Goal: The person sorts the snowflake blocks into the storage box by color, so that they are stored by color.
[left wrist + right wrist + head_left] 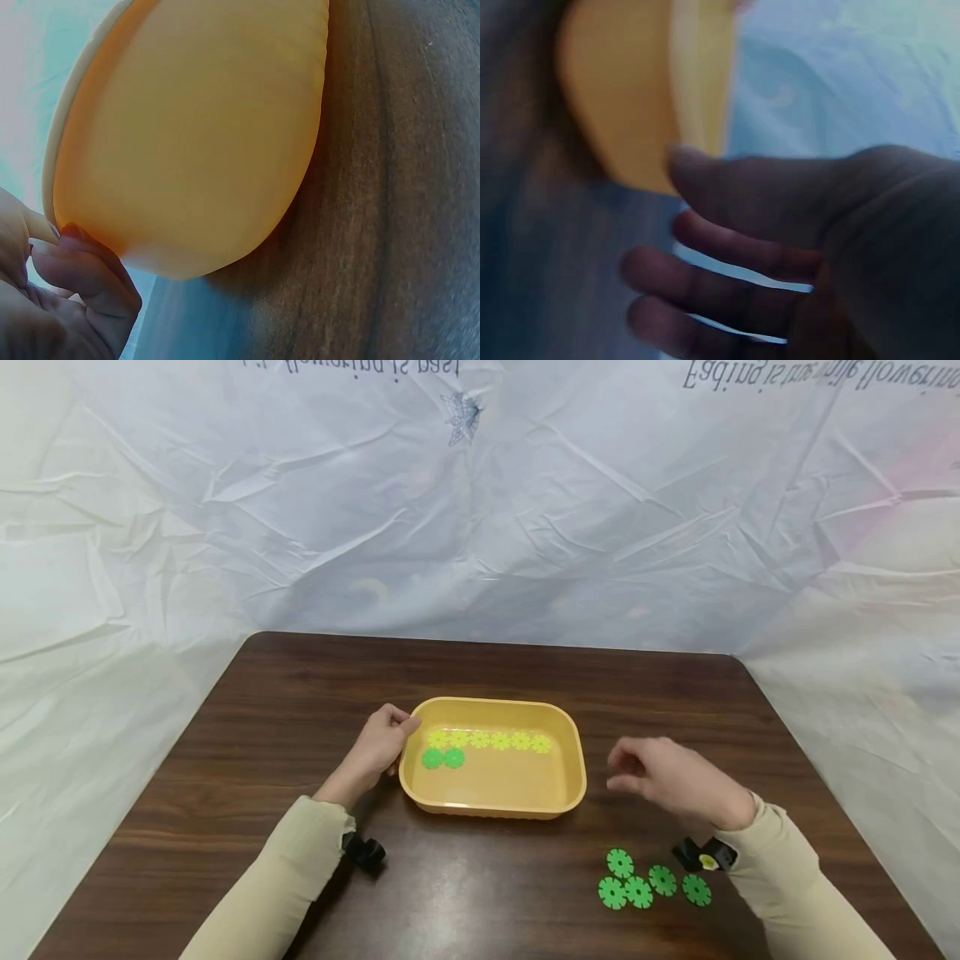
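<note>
A yellow plastic tray (495,789) stands on the dark wooden table. My left hand (377,745) pinches its left rim between thumb and fingers; the left wrist view shows these fingers (90,277) at the edge of the tray wall (195,142). Inside lie a row of several yellow notched discs (500,741) and, below its left end, two green notched discs (453,758). Just right of the tray, my right hand (671,777) hovers with loosely bent fingers and nothing in it. In the blurred right wrist view its thumb (742,195) overlaps the tray (622,90).
Several green notched discs (638,892) lie grouped on the table near my right forearm. A black camera is strapped on each wrist. Behind the table's far edge (487,643) hangs a creased pale cloth (480,527) with printed lettering.
</note>
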Demonstrator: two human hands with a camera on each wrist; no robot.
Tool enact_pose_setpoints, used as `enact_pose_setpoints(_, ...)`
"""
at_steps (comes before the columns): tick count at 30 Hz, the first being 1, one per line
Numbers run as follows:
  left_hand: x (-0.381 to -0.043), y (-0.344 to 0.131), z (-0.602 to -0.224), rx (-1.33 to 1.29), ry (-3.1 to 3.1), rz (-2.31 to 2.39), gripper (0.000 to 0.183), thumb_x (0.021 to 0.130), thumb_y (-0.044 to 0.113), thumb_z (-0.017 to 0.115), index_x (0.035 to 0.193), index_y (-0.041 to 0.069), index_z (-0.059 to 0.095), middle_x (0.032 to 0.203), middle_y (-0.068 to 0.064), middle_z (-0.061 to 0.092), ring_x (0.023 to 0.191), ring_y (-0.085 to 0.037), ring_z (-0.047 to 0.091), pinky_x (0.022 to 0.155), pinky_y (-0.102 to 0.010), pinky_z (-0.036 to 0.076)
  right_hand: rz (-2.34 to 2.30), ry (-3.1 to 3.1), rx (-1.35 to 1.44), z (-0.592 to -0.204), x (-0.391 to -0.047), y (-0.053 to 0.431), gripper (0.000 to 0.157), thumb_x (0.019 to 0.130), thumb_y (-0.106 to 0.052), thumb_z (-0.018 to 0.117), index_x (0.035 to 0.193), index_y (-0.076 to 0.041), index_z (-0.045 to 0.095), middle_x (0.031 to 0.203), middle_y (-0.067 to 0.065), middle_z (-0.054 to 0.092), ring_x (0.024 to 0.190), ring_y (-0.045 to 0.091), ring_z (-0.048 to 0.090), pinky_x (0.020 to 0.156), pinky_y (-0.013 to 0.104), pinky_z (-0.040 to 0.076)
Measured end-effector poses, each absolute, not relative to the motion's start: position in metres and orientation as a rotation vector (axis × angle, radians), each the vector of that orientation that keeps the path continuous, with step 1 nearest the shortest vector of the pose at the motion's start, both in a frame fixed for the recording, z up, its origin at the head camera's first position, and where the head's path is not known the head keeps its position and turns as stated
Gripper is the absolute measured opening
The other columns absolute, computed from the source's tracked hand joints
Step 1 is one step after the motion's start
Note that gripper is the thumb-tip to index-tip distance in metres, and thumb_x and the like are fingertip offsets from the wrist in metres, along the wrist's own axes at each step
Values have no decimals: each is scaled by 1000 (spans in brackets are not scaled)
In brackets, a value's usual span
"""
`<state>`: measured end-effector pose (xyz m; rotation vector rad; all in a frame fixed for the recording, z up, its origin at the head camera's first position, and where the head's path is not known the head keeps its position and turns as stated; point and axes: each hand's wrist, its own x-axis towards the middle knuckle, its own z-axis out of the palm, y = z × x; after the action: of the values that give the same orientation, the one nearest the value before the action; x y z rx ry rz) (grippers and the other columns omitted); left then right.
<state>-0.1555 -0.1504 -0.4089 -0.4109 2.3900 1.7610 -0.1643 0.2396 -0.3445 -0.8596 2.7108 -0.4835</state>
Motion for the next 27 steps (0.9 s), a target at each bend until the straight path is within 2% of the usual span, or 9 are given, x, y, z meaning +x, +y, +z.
enact_pose_setpoints(5, -156, -151, -410, -413, 2384, 1758, 27, 102, 24, 52, 114, 0, 48, 73, -12, 51, 39, -14, 38, 37, -26, 37, -285, 2618, -747, -366, -150, 245, 42, 71, -41, 84, 100, -18, 62, 84, -8, 58, 75, 10, 53, 65, 34, 47)
enact_pose_setpoints(8, -156, -151, -409, -412, 2384, 1758, 27, 102, 24, 52, 114, 0, 48, 73, -12, 51, 39, -14, 38, 37, -26, 37, -277, 2588, -756, -375, -144, 245, 53, 60, -41, 90, 98, -20, 60, 83, -9, 55, 75, 11, 51, 67, 37, 46)
enact_pose_setpoints(11, -156, -151, -409, -410, 2389, 1759, 27, 102, 24, 51, 114, 0, 48, 73, -12, 51, 39, -14, 38, 37, -26, 37, -282, 2579, -841, -383, -140, 244, 54, 55, -39, 92, 94, -21, 58, 79, -9, 53, 71, 10, 49, 64, 34, 44)
enact_pose_setpoints(16, -156, -151, -409, -406, 2392, 1758, 28, 102, 24, 51, 114, 0, 47, 74, -12, 51, 39, -14, 38, 37, -26, 37, -285, 2590, -933, -391, -137, 242, 45, 56, -33, 92, 84, -25, 57, 69, -13, 50, 62, 5, 46, 57, 29, 40)
enact_pose_setpoints(20, -155, -151, -409, -416, 2395, 1751, 28, 102, 24, 51, 115, 0, 47, 75, -12, 51, 39, -14, 38, 37, -26, 37, -272, 2587, -960, -392, -136, 242, 36, 61, -32, 90, 77, -28, 58, 63, -17, 49, 58, 1, 45, 55, 27, 40)
enact_pose_setpoints(27, -154, -151, -408, -415, 2396, 1751, 28, 102, 24, 51, 114, 0, 48, 72, -10, 50, 39, -14, 38, 37, -26, 37, -262, 2575, -951, -391, -135, 242, 30, 66, -32, 88, 74, -28, 60, 63, -19, 50, 55, 1, 45, 54, 26, 41)
